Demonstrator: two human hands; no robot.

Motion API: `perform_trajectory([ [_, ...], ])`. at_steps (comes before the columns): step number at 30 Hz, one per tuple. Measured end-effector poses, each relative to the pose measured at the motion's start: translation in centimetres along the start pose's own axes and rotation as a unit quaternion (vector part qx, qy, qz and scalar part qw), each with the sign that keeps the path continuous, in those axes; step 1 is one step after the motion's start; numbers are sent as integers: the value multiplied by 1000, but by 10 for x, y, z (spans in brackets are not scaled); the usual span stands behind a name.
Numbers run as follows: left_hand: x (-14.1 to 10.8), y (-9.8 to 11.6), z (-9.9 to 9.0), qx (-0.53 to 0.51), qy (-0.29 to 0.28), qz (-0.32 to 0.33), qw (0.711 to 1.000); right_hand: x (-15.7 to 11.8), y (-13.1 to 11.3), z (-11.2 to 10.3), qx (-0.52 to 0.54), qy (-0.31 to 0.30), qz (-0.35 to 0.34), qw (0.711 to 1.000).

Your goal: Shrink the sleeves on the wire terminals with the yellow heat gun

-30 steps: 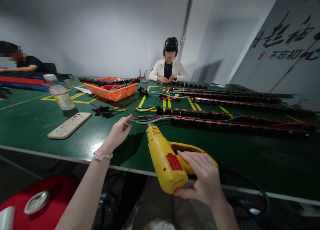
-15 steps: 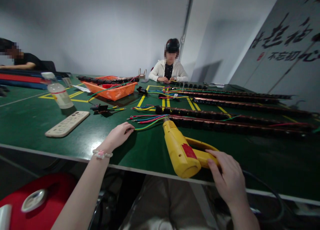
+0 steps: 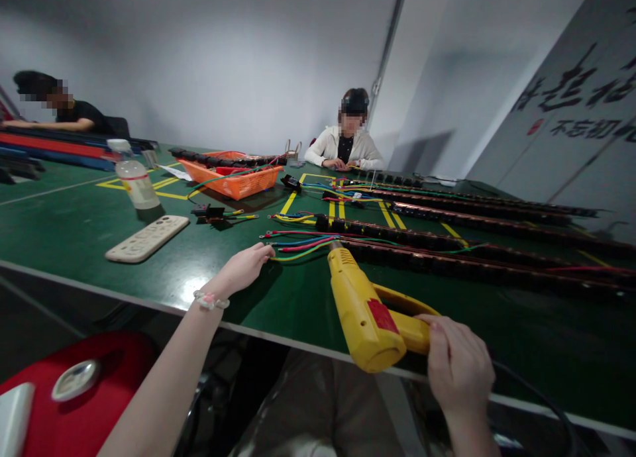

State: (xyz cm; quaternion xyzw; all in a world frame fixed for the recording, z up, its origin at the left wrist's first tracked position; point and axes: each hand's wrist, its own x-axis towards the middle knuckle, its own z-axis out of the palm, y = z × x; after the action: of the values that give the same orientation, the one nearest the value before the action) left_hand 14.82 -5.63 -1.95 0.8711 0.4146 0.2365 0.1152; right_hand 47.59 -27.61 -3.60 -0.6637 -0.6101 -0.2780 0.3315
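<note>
My right hand is closed round the handle of a yellow heat gun with a red patch on its side. The nozzle points away from me and lies close to where several coloured wires meet a long dark bar; whether it touches them I cannot tell. Between the fingertips of my left hand is the end of a green-yellow wire. Just beyond that wire lie a pink-red wire and others in red and blue, with lugs on some ends.
More dark bars with wires lie farther back. An orange basket stands behind a small black connector. To the left are a bottle and a phone in a beige case. Two people sit across the table; a red stool is below left.
The whole view has tilted and shifted a little, so things sit slightly farther right. Both hands keep their holds, and the heat gun's nozzle is still by the wires.
</note>
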Motion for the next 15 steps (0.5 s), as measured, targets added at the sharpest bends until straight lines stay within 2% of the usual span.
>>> perform_trajectory([
  [9, 3, -5, 2, -29, 23, 5, 999, 1, -1, -1, -16, 23, -9, 1000],
  [15, 4, -10, 6, -36, 37, -4, 999, 0, -29, 3, 7, 38, -5, 999],
])
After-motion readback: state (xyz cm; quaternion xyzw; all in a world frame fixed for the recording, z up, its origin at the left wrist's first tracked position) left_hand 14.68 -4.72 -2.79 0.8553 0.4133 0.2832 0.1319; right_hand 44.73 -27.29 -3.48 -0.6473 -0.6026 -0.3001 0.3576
